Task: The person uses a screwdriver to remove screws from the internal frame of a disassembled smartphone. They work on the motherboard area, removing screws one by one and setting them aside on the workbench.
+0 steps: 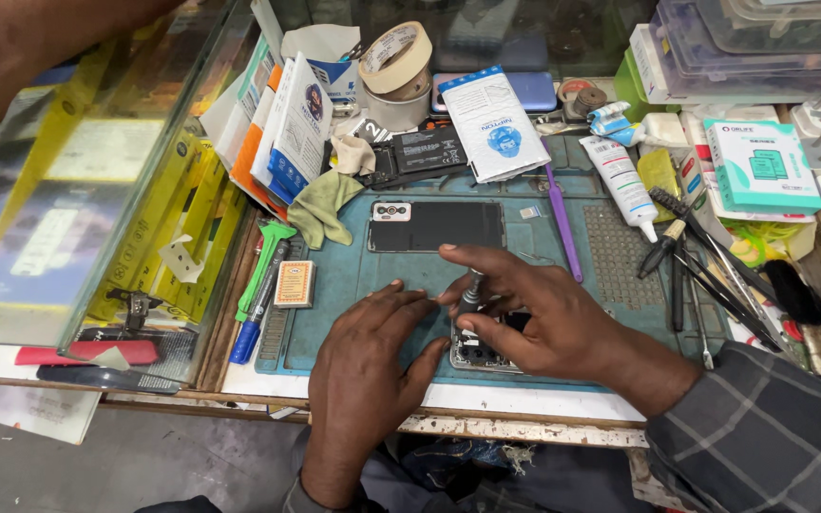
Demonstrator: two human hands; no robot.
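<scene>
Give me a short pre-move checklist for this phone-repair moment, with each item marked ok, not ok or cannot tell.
1. Left hand flat on the mat, beside the opened phone: ok.
2. Right hand grips the screwdriver upright: ok.
3. Screwdriver tip seated in a screw: cannot tell, fingers hide it.
4. Back cover set apart from the hands: ok.
5. Loose screws accounted for: cannot tell.

Your right hand is bare, and its forearm wears a dark grey sleeve crossed by thin pale check lines, cuff near the wrist; your left hand is bare too, with a dark sleeve at the forearm
</scene>
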